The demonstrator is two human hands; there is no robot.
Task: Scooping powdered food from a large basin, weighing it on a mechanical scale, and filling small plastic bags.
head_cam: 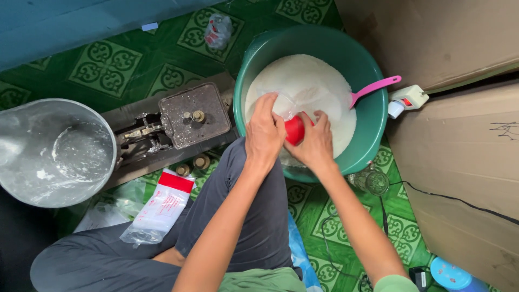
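Over green basin (373,116), left hand (264,132) pinching clear bag (284,104), right hand (315,141) gripping red cup (294,130)

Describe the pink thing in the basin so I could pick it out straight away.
Find the big green basin full of white grains beside the cardboard boxes. On its right rim lies a pink scoop, its handle pointing out over the edge. It is the only pink thing; the cup between the hands is red.

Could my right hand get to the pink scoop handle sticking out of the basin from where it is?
Probably yes: the right hand sits over the green basin, with only open white powder between it and the pink scoop handle.
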